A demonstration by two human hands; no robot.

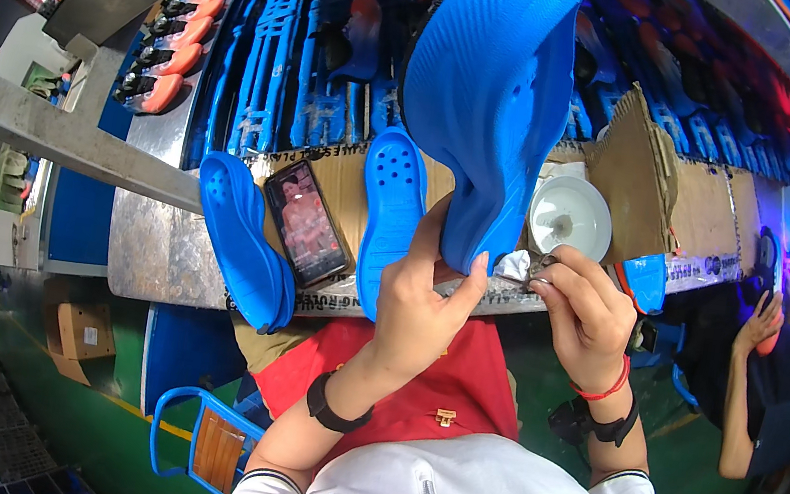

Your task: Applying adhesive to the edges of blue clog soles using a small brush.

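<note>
Along the far side, blue rack (266, 47), with shoes (179, 60) lined up on the left, probably to keep the order. Before it, worktop (153, 243), part covered in cardboard, likely against marks. At right on it, cardboard piece (626, 184) stood up next to the bowl, perhaps as a screen. Held sole (471, 66), blue, up on end above the worktop, hollow side turned right, presumably to face the right hand (589, 305). Left hand (423, 302) clasped round its lower end, grip closed on it. Loose soles (239, 240) flat to the left, within easy reach. White bowl (571, 216) just beyond the right hand, handy for it. Phone (307, 223) between loose soles, screen up. Right grip pinched on a small thing (542, 262), too little showing to name; white scrap (514, 264) just beside. Count: racks, one; shoes at left, about six; worktops, one; upright cardboard, one; held soles, one; loose soles at left, apparently three, two of them overlapped; bowls, one; phones, one; scraps, one.
</note>
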